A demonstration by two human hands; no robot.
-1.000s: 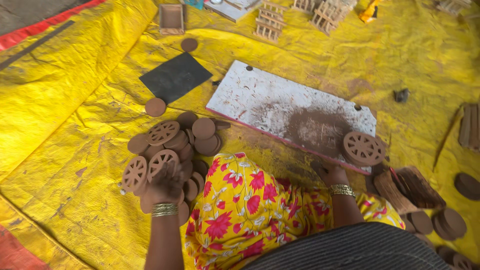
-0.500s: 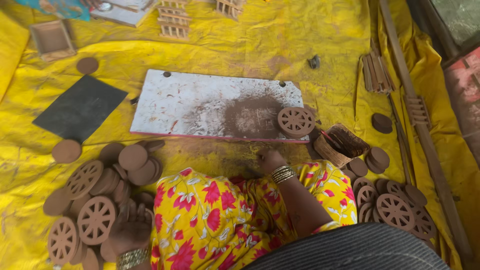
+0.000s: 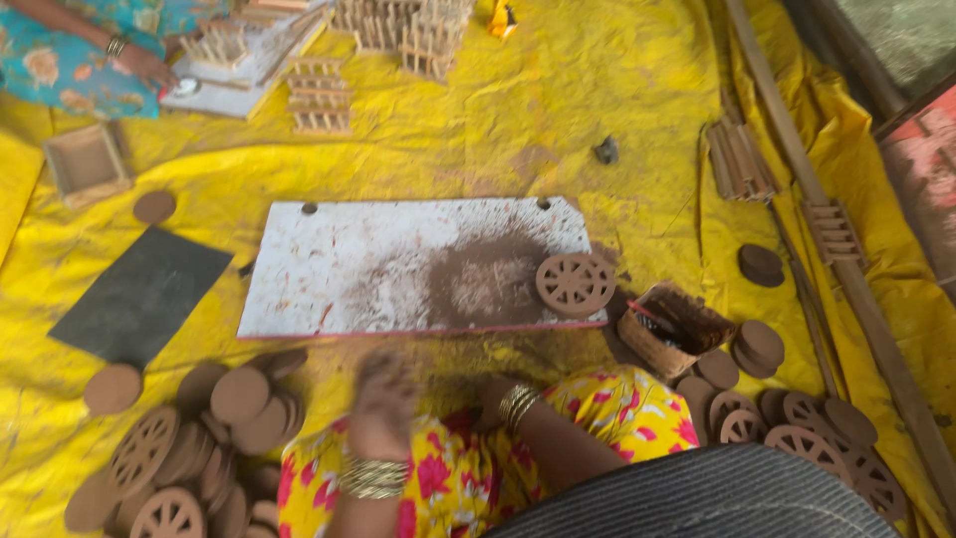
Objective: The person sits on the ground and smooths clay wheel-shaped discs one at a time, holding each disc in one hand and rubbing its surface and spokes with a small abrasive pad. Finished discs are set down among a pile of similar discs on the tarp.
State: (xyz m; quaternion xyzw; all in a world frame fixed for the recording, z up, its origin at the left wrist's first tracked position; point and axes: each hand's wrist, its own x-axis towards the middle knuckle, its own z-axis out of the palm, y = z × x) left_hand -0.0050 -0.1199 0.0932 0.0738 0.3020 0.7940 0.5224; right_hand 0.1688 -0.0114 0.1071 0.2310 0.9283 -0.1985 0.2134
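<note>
Wheel lies flat on the right end of the board, on the edge of a brown dust patch, and neither of your hands touches it. Your left hand hangs just below the board's near edge, over your flowered lap; it is blurred, so you cannot tell whether its fingers are curled or spread, or whether they hold anything. Your right hand is mostly hidden behind its bangled wrist, also just below the board, and its grip is impossible to read. Left of the board's near corner sits a pile of discs and spoked wheels, cut off by the bottom edge. Right of the board stands a small basket, its contents unclear. Beyond the board's far left corner, another person's hand rests by small wooden frames.
</note>
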